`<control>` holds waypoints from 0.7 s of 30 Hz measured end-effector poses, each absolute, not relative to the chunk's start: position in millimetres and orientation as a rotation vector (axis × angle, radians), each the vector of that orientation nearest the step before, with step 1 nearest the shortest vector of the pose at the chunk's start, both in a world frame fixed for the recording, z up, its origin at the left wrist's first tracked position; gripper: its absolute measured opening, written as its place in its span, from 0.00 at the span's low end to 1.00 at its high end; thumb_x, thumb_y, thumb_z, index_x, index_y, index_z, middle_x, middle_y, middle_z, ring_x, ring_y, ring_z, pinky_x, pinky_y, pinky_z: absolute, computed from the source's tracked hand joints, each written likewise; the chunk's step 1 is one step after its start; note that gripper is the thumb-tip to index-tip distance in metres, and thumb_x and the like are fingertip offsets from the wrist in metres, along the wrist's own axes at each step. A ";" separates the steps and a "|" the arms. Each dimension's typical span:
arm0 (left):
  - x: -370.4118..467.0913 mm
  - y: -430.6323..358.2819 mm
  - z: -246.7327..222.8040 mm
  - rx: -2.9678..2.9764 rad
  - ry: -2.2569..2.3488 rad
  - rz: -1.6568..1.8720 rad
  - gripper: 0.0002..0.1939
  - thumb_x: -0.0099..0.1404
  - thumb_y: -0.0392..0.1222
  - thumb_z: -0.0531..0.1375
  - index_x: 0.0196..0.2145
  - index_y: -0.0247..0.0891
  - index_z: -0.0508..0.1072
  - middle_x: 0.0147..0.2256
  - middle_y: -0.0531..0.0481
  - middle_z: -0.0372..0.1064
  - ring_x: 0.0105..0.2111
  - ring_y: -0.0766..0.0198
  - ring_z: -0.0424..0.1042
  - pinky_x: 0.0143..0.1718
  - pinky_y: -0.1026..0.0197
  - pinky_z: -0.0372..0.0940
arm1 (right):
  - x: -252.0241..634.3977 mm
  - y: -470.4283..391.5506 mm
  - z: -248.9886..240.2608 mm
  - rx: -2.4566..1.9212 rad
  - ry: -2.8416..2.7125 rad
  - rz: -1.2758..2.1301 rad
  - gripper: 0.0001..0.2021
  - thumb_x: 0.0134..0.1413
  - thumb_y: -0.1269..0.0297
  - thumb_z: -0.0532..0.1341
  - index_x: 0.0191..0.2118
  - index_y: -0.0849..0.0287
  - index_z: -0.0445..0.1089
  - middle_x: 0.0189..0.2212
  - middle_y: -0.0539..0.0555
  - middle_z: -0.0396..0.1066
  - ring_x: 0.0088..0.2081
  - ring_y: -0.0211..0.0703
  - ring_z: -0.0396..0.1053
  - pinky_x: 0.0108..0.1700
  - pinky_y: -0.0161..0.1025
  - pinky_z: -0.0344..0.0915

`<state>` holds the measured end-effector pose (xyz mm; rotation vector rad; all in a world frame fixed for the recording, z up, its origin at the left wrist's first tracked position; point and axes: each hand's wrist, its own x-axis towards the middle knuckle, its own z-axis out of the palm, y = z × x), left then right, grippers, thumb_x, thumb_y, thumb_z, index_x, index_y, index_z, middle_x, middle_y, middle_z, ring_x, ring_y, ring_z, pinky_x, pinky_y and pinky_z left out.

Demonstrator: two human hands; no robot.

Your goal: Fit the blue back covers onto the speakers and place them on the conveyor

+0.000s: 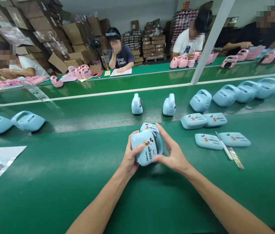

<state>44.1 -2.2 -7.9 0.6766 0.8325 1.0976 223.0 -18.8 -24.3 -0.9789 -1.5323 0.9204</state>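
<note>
My left hand (131,156) is closed around a light blue plastic device (143,152) with a looped handle and a printed Mickey face, its thumb lying across the front. My right hand (172,151) is spread at the handle side. Its thumb meets the device's lower edge, while the index finger reaches up beside a second Mickey-printed light blue piece (149,126) just behind. Whether that piece touches the device is hidden. To the right lie several Mickey-printed covers (209,141), with a thin white-handled tool (226,151) and a flat metal strip (236,158) beside them.
Two handled blue devices (136,104) stand ahead on the belt (91,113). More blue devices (225,96) line the right, and others (29,122) the left. A white sheet (1,162) lies at left. Across the line, co-workers sit among pink devices (85,72); a slanted post (211,42) rises at right.
</note>
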 end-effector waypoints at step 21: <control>25.3 9.7 3.5 1.430 1.153 0.855 0.36 0.43 0.46 0.76 0.51 0.40 0.77 0.46 0.46 0.76 0.46 0.49 0.74 0.49 0.53 0.69 | 211.5 -28.9 -22.6 -1.207 -1.431 0.862 0.25 0.42 0.56 0.74 0.47 0.55 0.69 0.37 0.50 0.76 0.38 0.47 0.73 0.43 0.42 0.70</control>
